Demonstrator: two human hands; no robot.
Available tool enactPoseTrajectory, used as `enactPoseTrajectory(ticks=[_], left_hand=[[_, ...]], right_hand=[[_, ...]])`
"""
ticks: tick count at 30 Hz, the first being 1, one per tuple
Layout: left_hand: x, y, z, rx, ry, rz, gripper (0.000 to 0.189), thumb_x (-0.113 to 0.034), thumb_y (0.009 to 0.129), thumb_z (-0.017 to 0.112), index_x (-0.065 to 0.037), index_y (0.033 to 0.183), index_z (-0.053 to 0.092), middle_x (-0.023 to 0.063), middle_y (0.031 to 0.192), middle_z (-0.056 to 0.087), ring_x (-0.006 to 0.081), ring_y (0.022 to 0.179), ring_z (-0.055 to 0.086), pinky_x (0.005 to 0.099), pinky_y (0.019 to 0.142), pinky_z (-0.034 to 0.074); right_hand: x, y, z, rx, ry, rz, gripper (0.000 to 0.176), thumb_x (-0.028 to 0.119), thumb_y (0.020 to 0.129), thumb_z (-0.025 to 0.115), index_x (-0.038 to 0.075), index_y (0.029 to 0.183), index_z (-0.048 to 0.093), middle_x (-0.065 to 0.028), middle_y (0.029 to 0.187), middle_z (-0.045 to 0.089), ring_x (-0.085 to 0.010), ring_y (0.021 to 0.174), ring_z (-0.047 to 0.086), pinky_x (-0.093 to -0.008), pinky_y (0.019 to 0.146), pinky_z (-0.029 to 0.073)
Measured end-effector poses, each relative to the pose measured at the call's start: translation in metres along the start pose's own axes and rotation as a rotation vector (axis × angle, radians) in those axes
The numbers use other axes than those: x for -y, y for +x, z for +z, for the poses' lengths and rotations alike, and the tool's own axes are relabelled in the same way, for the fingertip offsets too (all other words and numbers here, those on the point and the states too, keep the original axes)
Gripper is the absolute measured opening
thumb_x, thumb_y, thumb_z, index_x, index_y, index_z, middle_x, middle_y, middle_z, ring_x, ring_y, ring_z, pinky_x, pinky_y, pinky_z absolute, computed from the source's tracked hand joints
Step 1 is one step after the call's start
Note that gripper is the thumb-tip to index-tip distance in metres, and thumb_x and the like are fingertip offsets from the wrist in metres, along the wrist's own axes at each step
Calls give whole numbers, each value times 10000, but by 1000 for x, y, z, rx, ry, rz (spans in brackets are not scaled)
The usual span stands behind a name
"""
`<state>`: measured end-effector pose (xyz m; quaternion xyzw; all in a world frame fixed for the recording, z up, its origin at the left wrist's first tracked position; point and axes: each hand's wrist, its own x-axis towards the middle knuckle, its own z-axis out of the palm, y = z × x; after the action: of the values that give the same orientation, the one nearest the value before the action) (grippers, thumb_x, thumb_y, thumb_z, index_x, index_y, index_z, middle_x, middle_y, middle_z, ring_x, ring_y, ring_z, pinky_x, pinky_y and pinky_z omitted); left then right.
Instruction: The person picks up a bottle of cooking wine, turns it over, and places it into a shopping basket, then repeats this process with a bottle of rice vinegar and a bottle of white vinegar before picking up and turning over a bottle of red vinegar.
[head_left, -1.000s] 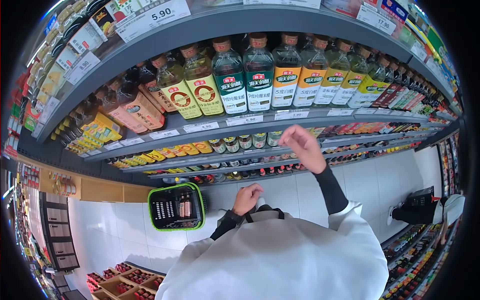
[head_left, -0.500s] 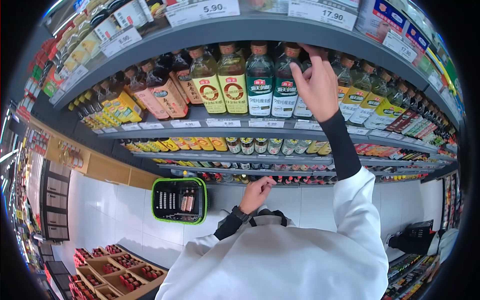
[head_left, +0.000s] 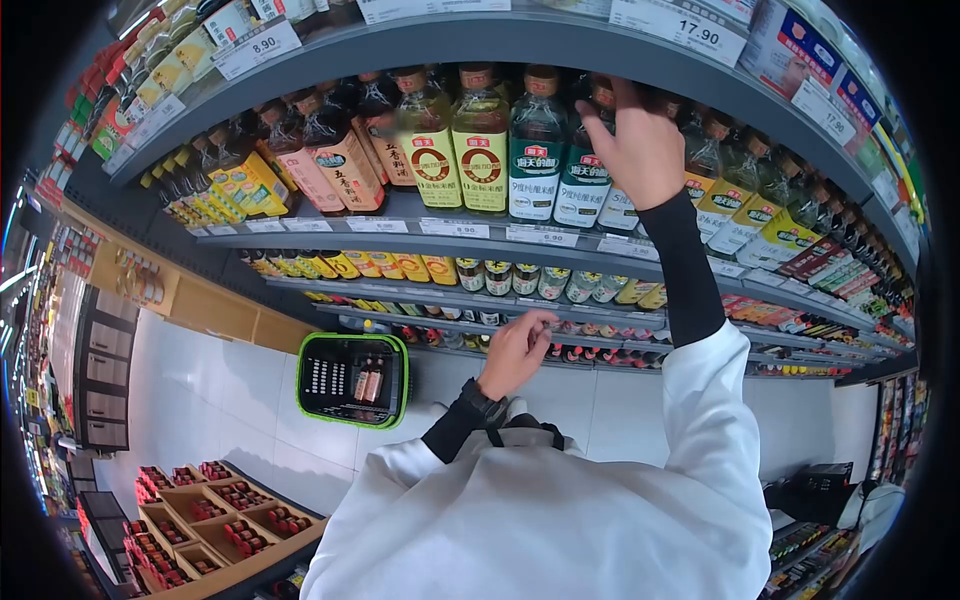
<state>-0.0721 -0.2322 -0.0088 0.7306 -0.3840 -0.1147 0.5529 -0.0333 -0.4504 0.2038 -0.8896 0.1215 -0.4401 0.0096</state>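
My right hand (head_left: 642, 150) reaches into the upper shelf with thumb and fingers spread. Its thumb lies beside the neck of a green-labelled vinegar bottle (head_left: 583, 170), and its fingertips go in behind the cap area, partly hidden; no grip on a bottle shows. Just left stands another green-labelled vinegar bottle (head_left: 538, 160), then a yellow-labelled vinegar bottle (head_left: 480, 155). Lower down, my left hand (head_left: 515, 352), with a dark watch at the wrist, hovers before the lower shelves, loosely curled and holding nothing, a gap between thumb and index finger.
A black shopping basket with a green rim (head_left: 402, 380) stands on the floor at left, with bottles (head_left: 368, 382) inside. The upper shelf edge (head_left: 560, 42) overhangs the bottles. A wooden display stand (head_left: 215, 525) is at lower left. Another person (head_left: 875, 505) is at lower right.
The view has shifted, so the bottles sit higher and a little further right. My right hand stays by the green-labelled bottles, its fingers further in. My left hand has risen slightly.
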Motion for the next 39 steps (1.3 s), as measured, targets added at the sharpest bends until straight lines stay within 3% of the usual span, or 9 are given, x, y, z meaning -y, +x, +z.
enactPoseTrajectory(ticks=[5,6,10,15,20,24,28,31,39], left_hand=[[-31,36,-14,-252,59,196,305,-3,800,593,-48,1101,562,61,839,585,199,684,550,308,617,452],[-34,43,-18,-256,99,193,360,0,782,601,-24,1135,532,101,940,577,250,833,551,341,734,451],[-51,79,-33,-445,294,422,464,-23,762,633,10,1194,470,156,1117,523,307,1028,504,379,871,418],[-60,107,-31,-418,288,431,504,-32,763,645,11,1225,448,167,1131,518,306,1033,522,395,906,414],[-52,116,-22,-358,251,386,538,-29,759,660,20,1243,431,165,1119,518,288,978,549,387,883,428],[-44,117,-15,-350,160,386,534,-28,747,680,18,1225,445,157,1093,519,277,943,559,376,841,445],[-43,118,-16,-325,186,393,521,-63,754,691,2,1217,462,153,1091,520,289,953,547,391,838,429],[-40,119,-15,-319,216,404,532,-84,746,703,-6,1218,470,154,1093,519,305,979,538,401,840,418],[-24,122,-9,-329,90,437,505,-117,729,696,-23,1191,513,147,1129,516,330,1047,523,410,888,419]], right_hand=[[6,-1,-6,0,80,48,389,397,863,608,114,1129,578,-124,730,670,-374,680,643,-456,610,520],[8,-2,-9,9,97,68,389,397,860,613,113,1123,582,-121,728,671,-372,684,644,-456,609,519],[5,-8,-8,-58,149,56,413,386,840,643,82,1115,592,-141,701,664,-365,633,641,-446,570,514],[6,-19,-6,-137,208,85,414,433,784,702,62,962,656,-155,742,665,-345,686,651,-417,599,510],[23,-26,-18,-117,391,110,280,358,745,743,83,738,689,-58,690,597,-286,639,618,-374,568,471],[27,-33,-23,-138,391,-16,153,206,723,756,74,701,680,-41,652,542,-240,658,546,-344,611,451],[31,-45,-13,-183,749,-33,156,62,726,739,-3,684,604,-62,688,579,-222,674,568,-325,619,452],[43,-58,-19,-66,975,58,145,10,785,685,-15,689,579,-91,772,624,-192,705,606,-289,641,472],[45,-81,-21,-136,826,-256,195,-48,709,685,31,639,521,-68,672,613,-234,715,666,-308,616,498]])
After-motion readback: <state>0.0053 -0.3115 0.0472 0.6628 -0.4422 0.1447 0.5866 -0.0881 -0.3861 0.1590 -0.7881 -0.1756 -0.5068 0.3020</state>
